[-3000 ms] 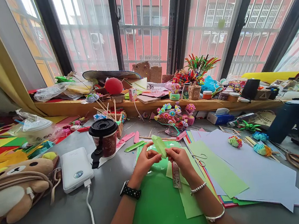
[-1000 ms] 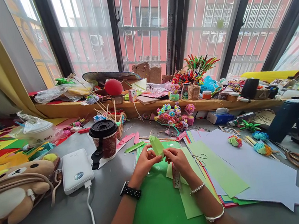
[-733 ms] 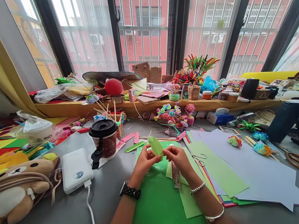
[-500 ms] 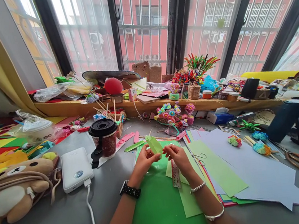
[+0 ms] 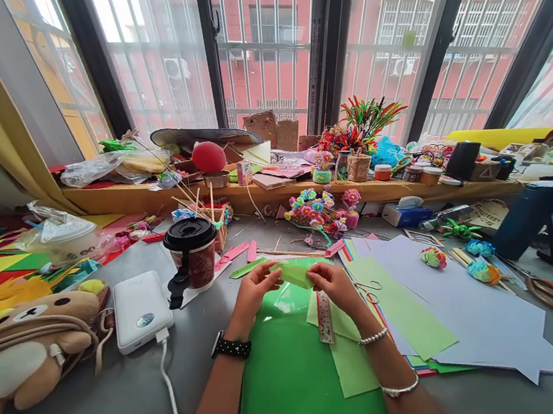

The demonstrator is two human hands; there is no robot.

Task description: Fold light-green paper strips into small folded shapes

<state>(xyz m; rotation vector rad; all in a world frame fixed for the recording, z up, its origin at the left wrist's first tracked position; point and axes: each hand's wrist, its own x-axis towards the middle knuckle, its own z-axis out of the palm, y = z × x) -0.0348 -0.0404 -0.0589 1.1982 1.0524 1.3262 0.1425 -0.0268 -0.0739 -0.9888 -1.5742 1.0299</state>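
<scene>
A folded piece of light green paper is held above a green folder, stretched sideways between both hands. My left hand pinches its left end between thumb and fingers. At the other end, my right hand grips it the same way. Under my right wrist lie a small patterned ruler and light green paper sheets. A pair of scissors rests on the papers just right of that hand. Beyond my left hand is a folded green strip.
To the left are a lidded coffee cup, a white power bank with its cable, and a bear plush. White paper sheets spread rightward. Craft flowers stand behind. A dark blue cylinder is at the right.
The green paper has turned from upright to lengthwise across. My hands have moved apart, the left one outward, and now each grips one end.
</scene>
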